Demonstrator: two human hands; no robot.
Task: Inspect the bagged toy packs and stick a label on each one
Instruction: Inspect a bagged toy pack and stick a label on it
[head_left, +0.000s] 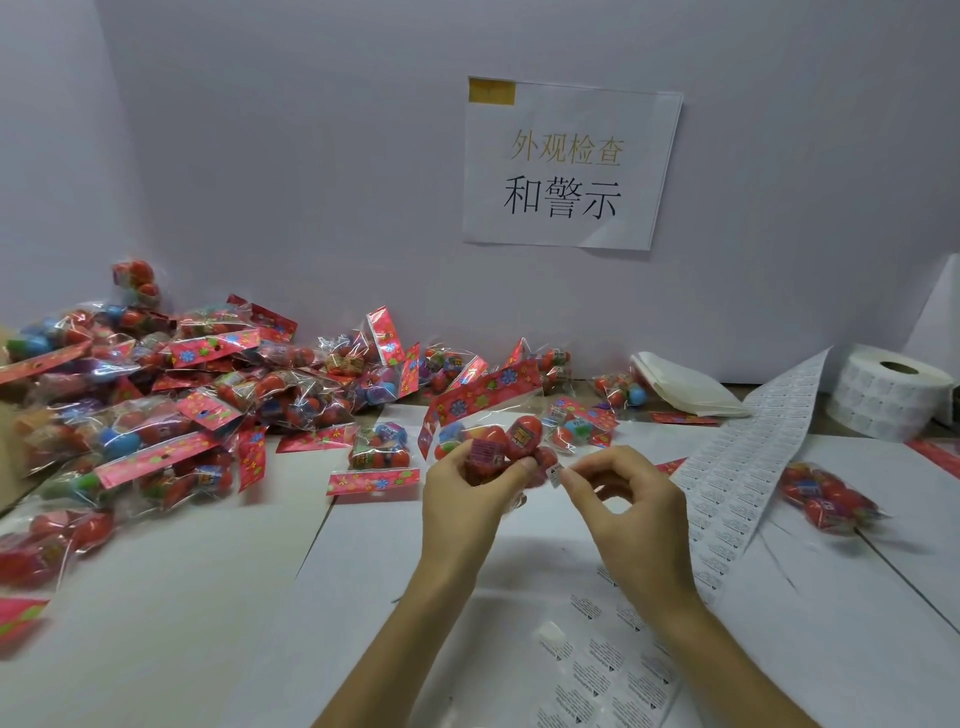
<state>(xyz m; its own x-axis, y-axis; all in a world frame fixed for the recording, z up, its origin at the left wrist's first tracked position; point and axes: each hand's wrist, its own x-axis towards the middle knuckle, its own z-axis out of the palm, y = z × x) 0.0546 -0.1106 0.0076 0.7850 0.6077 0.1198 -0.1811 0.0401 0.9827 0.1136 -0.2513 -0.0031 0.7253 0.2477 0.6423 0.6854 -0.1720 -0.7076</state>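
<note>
Head view. Toy pack (483, 397) held up mid-frame, gripped from below in left hand (467, 499). Small label (555, 475) pinched at fingertips of right hand (631, 501), just beside the pack. Probably light: crinkly, slippery film over hard loose eggs (524, 435). Best gripped round the eggs, film pulled taut, label pressed onto a flat patch. Pile (156, 395) at left, label strip (748, 467) at right.

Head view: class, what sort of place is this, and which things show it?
Probably a factory inspection-and-labelling bench: a heap of bagged toy packs, a label roll, and a taped wall sign.
</note>
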